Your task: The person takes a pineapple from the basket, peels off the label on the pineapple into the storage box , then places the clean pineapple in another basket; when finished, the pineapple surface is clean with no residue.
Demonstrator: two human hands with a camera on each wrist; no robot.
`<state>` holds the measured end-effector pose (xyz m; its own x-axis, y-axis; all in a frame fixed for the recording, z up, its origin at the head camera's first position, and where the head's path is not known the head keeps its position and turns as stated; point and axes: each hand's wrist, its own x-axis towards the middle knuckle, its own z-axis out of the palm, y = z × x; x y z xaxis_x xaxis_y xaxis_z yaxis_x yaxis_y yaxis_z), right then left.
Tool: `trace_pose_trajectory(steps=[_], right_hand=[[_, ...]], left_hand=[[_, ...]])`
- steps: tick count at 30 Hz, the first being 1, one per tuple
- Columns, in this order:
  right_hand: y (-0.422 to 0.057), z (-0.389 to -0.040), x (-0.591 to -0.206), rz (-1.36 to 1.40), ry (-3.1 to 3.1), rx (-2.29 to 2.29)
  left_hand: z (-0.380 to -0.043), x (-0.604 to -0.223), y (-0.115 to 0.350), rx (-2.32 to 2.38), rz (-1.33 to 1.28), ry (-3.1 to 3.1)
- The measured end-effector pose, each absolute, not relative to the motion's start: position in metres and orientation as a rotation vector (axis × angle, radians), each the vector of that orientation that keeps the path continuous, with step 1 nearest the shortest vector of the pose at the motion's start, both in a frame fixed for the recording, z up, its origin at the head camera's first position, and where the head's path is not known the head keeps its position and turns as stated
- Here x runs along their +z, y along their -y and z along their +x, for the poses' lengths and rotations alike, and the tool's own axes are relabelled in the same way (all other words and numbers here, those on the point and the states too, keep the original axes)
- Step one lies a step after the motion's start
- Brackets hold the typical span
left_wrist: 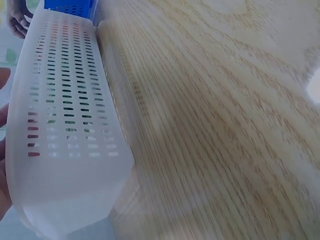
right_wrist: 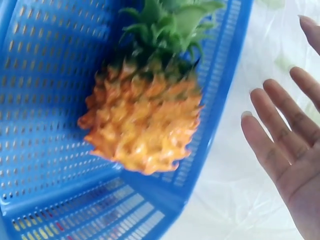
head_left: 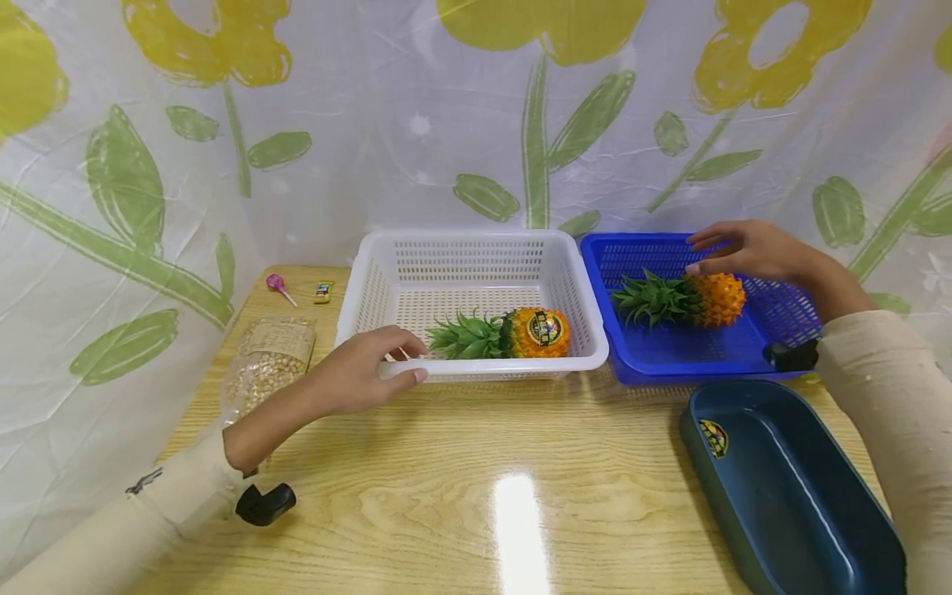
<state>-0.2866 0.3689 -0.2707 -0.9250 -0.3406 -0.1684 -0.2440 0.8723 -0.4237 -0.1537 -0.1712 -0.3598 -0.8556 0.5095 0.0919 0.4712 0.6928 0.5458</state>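
My left hand (head_left: 364, 372) is at the front left corner of a white slotted basket (head_left: 476, 365), its fingers over the rim and loosely bent. Inside that basket a small pineapple (head_left: 552, 340) lies on its side, with a round label on its orange body and its green crown towards my left fingers. On the right, my right hand (head_left: 762, 252) hovers above a blue slotted basket (head_left: 640, 355). There a second orange pineapple (right_wrist: 145, 117) lies on its side, crown to the left in the head view. The right wrist view shows my right fingers spread and holding nothing.
A dark green tub (head_left: 796, 479) with a sticker stands at the front right, close before the blue basket. Left of the white basket are a clear bag of pale kernels (head_left: 271, 359), a purple lollipop (head_left: 275, 282) and a small yellow wrapped candy (head_left: 323, 292). A flowered curtain (head_left: 357, 132) hangs behind.
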Motion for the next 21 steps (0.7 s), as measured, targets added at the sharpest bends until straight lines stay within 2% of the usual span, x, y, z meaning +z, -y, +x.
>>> trace_pose_trajectory(steps=[21], right_hand=[[-0.299,-0.266,-0.261,-0.711,-2.699,-0.663]], left_hand=[[-0.149,-0.358,0.201,1.029,0.552,-3.033]])
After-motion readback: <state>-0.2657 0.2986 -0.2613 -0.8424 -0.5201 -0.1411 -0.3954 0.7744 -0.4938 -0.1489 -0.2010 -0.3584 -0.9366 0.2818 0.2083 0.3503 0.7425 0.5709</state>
